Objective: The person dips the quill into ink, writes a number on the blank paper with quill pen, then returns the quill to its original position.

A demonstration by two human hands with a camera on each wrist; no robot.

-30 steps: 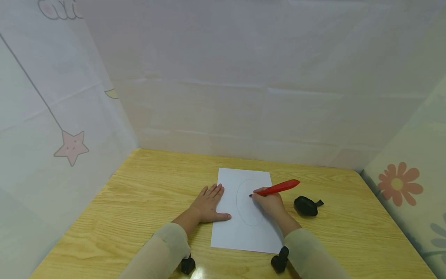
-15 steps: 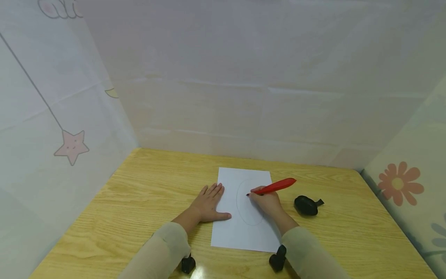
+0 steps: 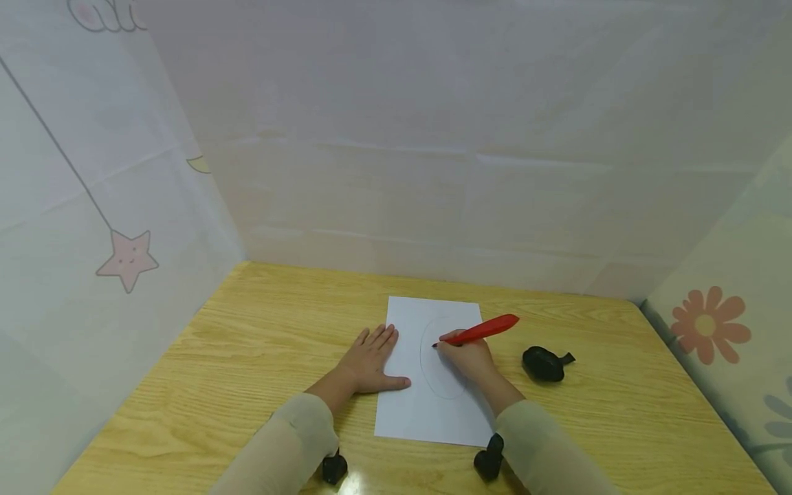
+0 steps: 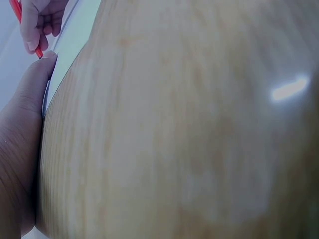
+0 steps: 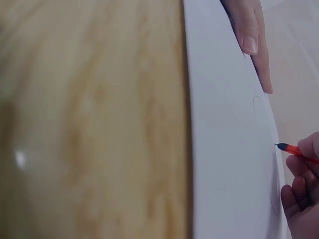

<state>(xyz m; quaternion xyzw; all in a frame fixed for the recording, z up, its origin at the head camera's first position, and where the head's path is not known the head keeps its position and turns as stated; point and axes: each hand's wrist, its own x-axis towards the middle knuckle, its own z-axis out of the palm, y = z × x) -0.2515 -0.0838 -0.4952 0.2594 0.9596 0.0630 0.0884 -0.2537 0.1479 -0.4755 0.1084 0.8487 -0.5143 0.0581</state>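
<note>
A white sheet of paper (image 3: 408, 416) lies on the wooden table, with a thin, faint oval drawn on it. My left hand (image 3: 366, 363) rests flat across the sheet's left edge, fingers spread and thumb out over the paper. Between the thumb and fingers of my right hand (image 3: 471, 359) is a red pen (image 3: 489, 328) with a broad, feather-shaped body. Its dark tip points left, inside the oval. In the right wrist view, the pen's tip (image 5: 281, 146) is close to the paper; whether it touches, I cannot tell.
A black rounded object with a short tab (image 3: 543, 364) lies right of the sheet. Small black pieces hang by the left sleeve (image 3: 334, 469) and right sleeve (image 3: 487, 465). Pale printed sheeting (image 3: 396, 206) encloses the table's (image 3: 278, 309) back and sides.
My right hand and the red pen have slid a little to the left across the oval. The left hand and the paper stay in place.
</note>
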